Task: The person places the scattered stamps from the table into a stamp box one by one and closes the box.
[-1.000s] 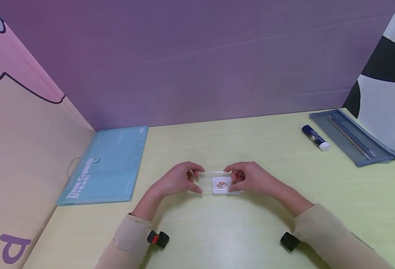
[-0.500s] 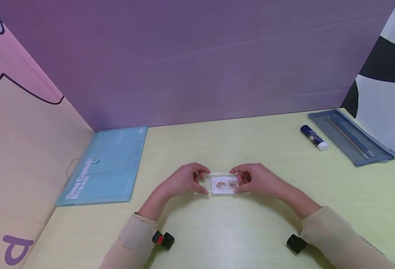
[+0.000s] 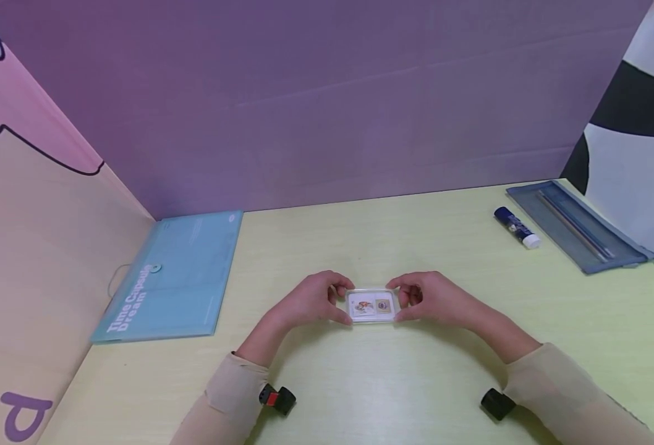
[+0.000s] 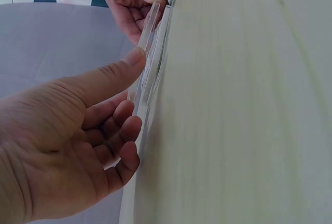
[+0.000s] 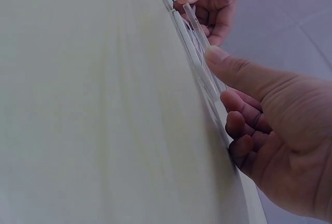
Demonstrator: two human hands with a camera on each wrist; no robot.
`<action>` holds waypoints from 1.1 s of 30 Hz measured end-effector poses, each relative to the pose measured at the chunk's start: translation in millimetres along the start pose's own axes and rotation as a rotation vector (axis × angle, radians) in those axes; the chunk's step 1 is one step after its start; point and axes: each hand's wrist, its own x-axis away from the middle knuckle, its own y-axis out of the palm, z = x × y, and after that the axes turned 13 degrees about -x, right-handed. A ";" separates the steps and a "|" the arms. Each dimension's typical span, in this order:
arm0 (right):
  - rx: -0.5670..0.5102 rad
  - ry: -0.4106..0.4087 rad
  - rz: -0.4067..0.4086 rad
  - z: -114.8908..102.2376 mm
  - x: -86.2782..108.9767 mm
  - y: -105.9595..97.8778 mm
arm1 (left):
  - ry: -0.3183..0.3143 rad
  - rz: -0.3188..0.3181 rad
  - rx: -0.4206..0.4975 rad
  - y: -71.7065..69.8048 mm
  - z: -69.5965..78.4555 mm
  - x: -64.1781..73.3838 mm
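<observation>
My left hand (image 3: 320, 300) and right hand (image 3: 429, 298) pinch opposite ends of a clear plastic lid (image 4: 148, 25), thumbs on the near edge and fingers on the far edge. Directly beneath it lies a shallow clear case (image 5: 191, 53) with white cards (image 3: 363, 312) inside, their small printed pictures showing through the plastic. Seen from either wrist, the lid sits slightly tilted over the case, with a narrow gap between them along part of the length. The remaining fingers of both hands curl loosely close to the tabletop.
A blue document folder (image 3: 174, 278) with white lettering lies on the table (image 3: 327, 241) to the left. At the back right are a dark blue glue stick (image 3: 517, 228) and a grey-blue mesh pouch (image 3: 577, 228) with slim rods inside. A purple partition (image 3: 327, 105) stands behind.
Both hands have shifted to the right with the clear lid, which was offset to the left of the case and now lines up over it. The case has stayed in place.
</observation>
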 end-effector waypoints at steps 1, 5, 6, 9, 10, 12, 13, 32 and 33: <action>-0.001 0.004 0.002 0.0 0.1 0.2 | -0.003 0.000 -0.005 0.4 0.1 -0.2; -0.011 0.004 0.001 -0.3 -0.2 1.5 | -0.012 -0.002 -0.016 1.0 0.1 -0.4; -0.012 0.004 0.001 -0.1 -0.4 2.0 | -0.014 -0.002 -0.018 1.1 0.2 -0.3; -0.013 0.008 0.002 0.4 -0.4 2.8 | -0.016 -0.003 -0.021 1.2 0.1 0.0; -0.009 0.010 0.004 0.8 -0.4 2.9 | -0.018 -0.003 -0.023 1.3 0.0 -0.1; -0.004 0.012 0.007 1.3 -0.2 2.8 | -0.020 -0.003 -0.024 1.8 -0.4 -0.5; -0.002 0.009 0.007 1.7 -0.2 2.8 | -0.020 -0.003 -0.024 2.0 -0.6 -0.7; 0.020 -0.018 0.001 3.6 -1.5 2.9 | -0.020 0.008 -0.008 5.3 -3.2 -1.2; 0.021 -0.017 0.000 3.7 -1.6 2.8 | -0.020 0.008 -0.007 5.7 -3.4 -1.4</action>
